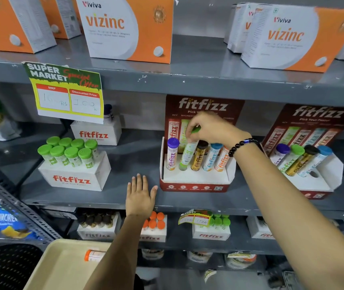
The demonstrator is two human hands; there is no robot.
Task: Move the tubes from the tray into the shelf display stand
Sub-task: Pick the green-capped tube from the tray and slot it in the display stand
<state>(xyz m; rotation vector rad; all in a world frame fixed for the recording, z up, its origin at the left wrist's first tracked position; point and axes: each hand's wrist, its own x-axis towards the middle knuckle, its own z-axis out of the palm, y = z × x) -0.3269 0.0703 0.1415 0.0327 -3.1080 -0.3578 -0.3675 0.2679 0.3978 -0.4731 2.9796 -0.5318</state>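
While the right hand (pixel 210 130) pinches the green-capped tube (pixel 186 154) by its cap, base already in the display stand (pixel 196 182) between purple and gold tubes, it should push straight down; left hand (pixel 139 195) lies open and flat on the shelf (pixel 112 197), one orange-capped tube (pixel 93 255) left in the tray (pixel 62 266).

The display stand (pixel 196 181) and white boxes (pixel 74 176) read "fitfizz". Orange cartons (pixel 129 28) read "Viviva vizinc". A shelf tag (pixel 66 91) says "Super Market Special Offer".
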